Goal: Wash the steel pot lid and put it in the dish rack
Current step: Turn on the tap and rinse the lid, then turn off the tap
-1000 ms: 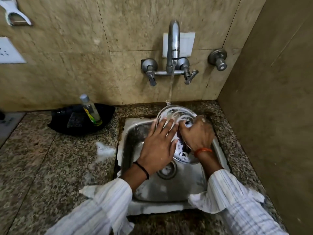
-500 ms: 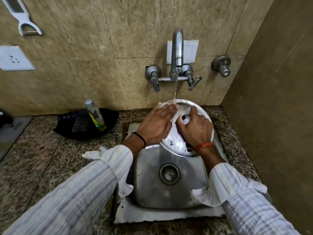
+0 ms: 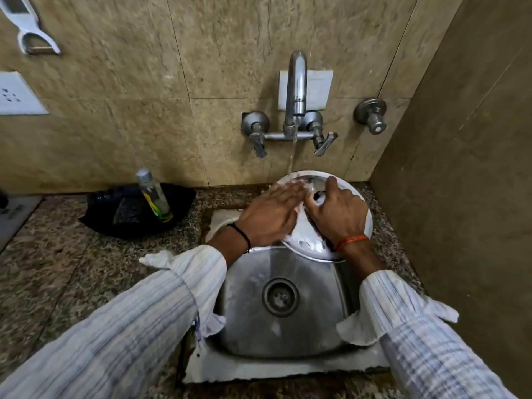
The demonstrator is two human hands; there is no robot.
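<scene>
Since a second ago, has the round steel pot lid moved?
Yes. The round steel pot lid has risen out of the sink basin toward the wall tap.

clear bottle (image 3: 154,194) in black tray (image 3: 100,220), white peeler (image 3: 27,27) on wall

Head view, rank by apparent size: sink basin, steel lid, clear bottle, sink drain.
1. sink basin
2. steel lid, partly hidden by both hands
3. and 4. clear bottle and sink drain: too close to rank; the bottle is taller but narrower, and farther from the camera.
</scene>
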